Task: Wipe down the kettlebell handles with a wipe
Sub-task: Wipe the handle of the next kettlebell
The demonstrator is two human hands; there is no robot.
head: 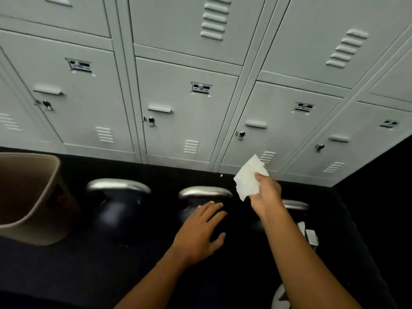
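Looking down through the head view, three kettlebells stand in a row on the dark floor [133, 275] in front of grey lockers [185, 121], with a beige bin [29, 197] off to the left. My right hand [266, 192] pinches a white wipe [248, 178] between thumb and fingers. It holds it up in the air just to the right of the middle kettlebell handle [205, 192], not touching it. My left hand [200, 229] is open, fingers straight and spread, over the dark body of the middle kettlebell [187, 209] just below that handle. I cannot tell whether the palm actually presses on it. The left kettlebell handle [118, 186] is well apart from both hands, and the right kettlebell handle [296, 205] shows partly behind my right forearm. I judge I am about to start on the middle handle. Next I need to lower the wipe onto the steel bar, fold it round, and drag it end to end while my left hand steadies the bell.
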